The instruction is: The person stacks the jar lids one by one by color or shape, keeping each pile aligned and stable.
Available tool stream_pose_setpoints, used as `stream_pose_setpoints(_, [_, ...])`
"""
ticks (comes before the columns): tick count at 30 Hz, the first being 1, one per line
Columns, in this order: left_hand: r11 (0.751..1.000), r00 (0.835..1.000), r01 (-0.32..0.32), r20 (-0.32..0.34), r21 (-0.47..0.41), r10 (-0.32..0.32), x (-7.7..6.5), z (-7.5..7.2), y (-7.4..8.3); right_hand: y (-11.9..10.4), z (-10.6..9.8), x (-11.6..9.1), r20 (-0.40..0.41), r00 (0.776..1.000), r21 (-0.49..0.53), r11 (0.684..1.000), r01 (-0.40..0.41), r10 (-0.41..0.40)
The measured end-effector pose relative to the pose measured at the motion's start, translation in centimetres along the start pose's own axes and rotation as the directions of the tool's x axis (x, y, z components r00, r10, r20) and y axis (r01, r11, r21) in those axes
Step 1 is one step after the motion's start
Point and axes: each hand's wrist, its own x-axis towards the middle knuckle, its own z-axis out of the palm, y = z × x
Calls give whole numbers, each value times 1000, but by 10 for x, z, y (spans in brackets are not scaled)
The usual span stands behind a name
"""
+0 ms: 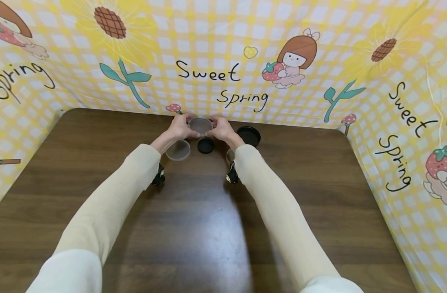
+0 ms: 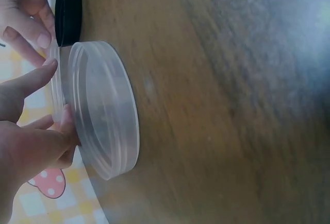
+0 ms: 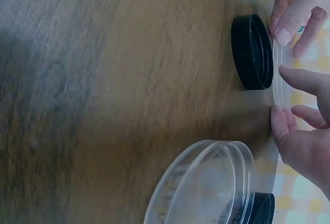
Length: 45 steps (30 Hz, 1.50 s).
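Observation:
At the far edge of the table, a clear round plastic lid (image 1: 201,127) is held between both hands. My left hand (image 1: 181,127) grips its left rim with thumb and fingertips, and my right hand (image 1: 222,129) grips the right rim. Both wrist views show the held lid edge-on, as a thin rim (image 3: 279,82). Just nearer than it lies a small black lid (image 1: 206,146). Close to the left wrist is another clear lid (image 2: 105,110), lying flat. A larger black lid (image 1: 249,136) sits right of the right hand. A further clear lid (image 3: 206,183) is partly hidden by the right sleeve in the head view.
The brown wooden table (image 1: 194,228) reaches toward the person. A yellow checked cloth (image 1: 208,49) with printed flowers, figures and lettering stands along the back and both sides. It comes right up behind the hands. Dark wrist cameras (image 1: 232,175) sit under the sleeves.

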Motion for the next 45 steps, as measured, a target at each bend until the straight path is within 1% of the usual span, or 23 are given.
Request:
stream_pose_setpoints(5, [1000, 999, -22, 31, -3, 22, -1, -4, -2, 0, -2, -1, 45, 999, 39, 999, 16, -17])
stream_pose_setpoints(9, [997, 997, -48, 51, -57, 51, -2, -6, -2, 1, -7, -5, 51, 998, 71, 997, 25, -28])
stream_pose_setpoints(11, [993, 996, -65, 58, -99, 71, -4, -6, -2, 1, -10, -8, 52, 998, 87, 996, 27, -32])
stream_pose_setpoints(14, [986, 995, -74, 62, -149, 84, -8, -7, -1, 0, -14, -12, 65, 997, 76, 997, 34, -39])
stream_pose_setpoints(17, [982, 996, -71, 45, -175, 80, -14, -7, 0, -1, -15, -15, 75, 995, 31, 998, 56, -59])
stream_pose_setpoints(21, [982, 998, -68, -7, -174, 68, -20, -6, 5, -2, -19, -19, 80, 992, -5, 995, 101, -100])
stream_pose_setpoints(24, [983, 998, -67, -22, -173, 64, -23, -4, 10, -3, -21, -24, 94, 988, -8, 992, 126, -125])
stream_pose_setpoints(29, [985, 997, -75, -12, -156, 74, -30, -3, 16, -4, -26, -32, 120, 983, -23, 990, 141, -137])
stream_pose_setpoints(32, [983, 995, -98, -12, -158, 98, -38, -3, 20, -4, -28, -38, 125, 983, -39, 989, 142, -136])
stream_pose_setpoints(35, [979, 992, -128, -22, -160, 126, -47, -3, 24, -6, -28, -46, 117, 981, -41, 986, 163, -157])
stream_pose_setpoints(38, [978, 992, -127, -15, -164, 126, -53, 0, 27, -5, -29, -55, 111, 978, -43, 982, 182, -177])
stream_pose_setpoints(41, [980, 994, -111, 7, -168, 113, -57, 3, 28, -3, -30, -62, 116, 976, -43, 981, 191, -185])
stream_pose_setpoints(45, [979, 992, -123, 18, -164, 128, -62, 8, 30, -1, -32, -71, 125, 974, -38, 981, 192, -186])
